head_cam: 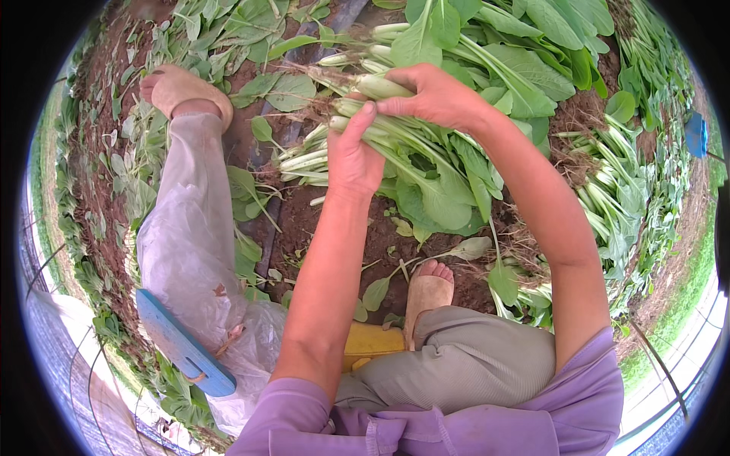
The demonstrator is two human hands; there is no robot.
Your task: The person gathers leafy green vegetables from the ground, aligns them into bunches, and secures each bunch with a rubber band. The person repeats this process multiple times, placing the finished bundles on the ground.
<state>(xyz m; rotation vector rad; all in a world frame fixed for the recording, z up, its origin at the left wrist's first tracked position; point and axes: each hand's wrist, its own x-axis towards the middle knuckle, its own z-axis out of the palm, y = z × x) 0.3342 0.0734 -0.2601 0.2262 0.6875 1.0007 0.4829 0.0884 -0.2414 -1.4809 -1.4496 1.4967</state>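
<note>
My left hand (356,151) is wrapped around a bunch of leafy greens (399,148), its thumb lying across the pale stems. The roots of the bunch point left and its broad leaves hang to the right. Just above, my right hand (428,94) pinches the thick pale stem base of a leafy green plant (379,86) between thumb and fingers. The two thumbs nearly meet. Behind my right hand lies a heap of uprooted greens (513,51), leaves to the right and roots to the left. My right palm is turned away from view.
Loose leaves (228,34) litter the brown soil (302,222). A dark drip tape (279,188) runs along it. More pulled greens (604,188) lie in a row at right. A flat blue piece with string (185,345) rests against my plastic-covered left leg (188,245). Something yellow (370,345) is beneath me.
</note>
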